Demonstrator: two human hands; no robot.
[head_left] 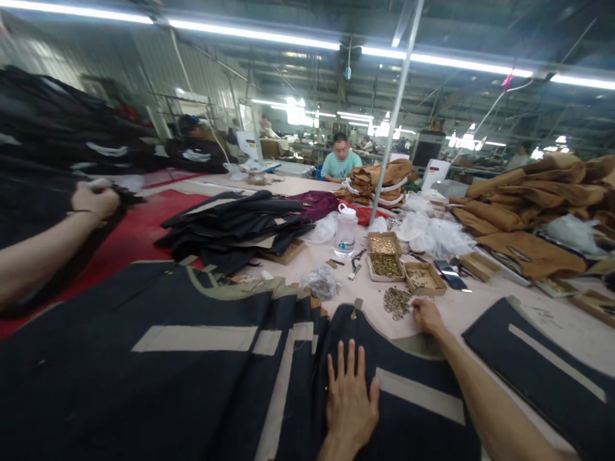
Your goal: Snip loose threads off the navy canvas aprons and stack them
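Observation:
My left hand (350, 397) lies flat with fingers spread on a dark fabric piece (408, 422) that has a pale strip sewn or laid across it. A small metal clasp on a tab (356, 308) sticks up at this piece's top edge. My right hand (427, 317) is at the right edge of a loose pile of metal rings (397, 302), its fingers pinched together; what is between them is too small to make out. To the left, overlapping dark fabric pieces (96, 384) with pale strips lie in a fanned stack.
Open boxes of small metal parts (385, 267) stand beyond the rings, with a phone (450, 274), a water bottle (344, 232) and plastic bags (430, 224) nearby. A metal pole (396, 109) rises from the table. At left, a co-worker's hand (96, 200) grips dark cloth. Brown garments (542, 192) are heaped right.

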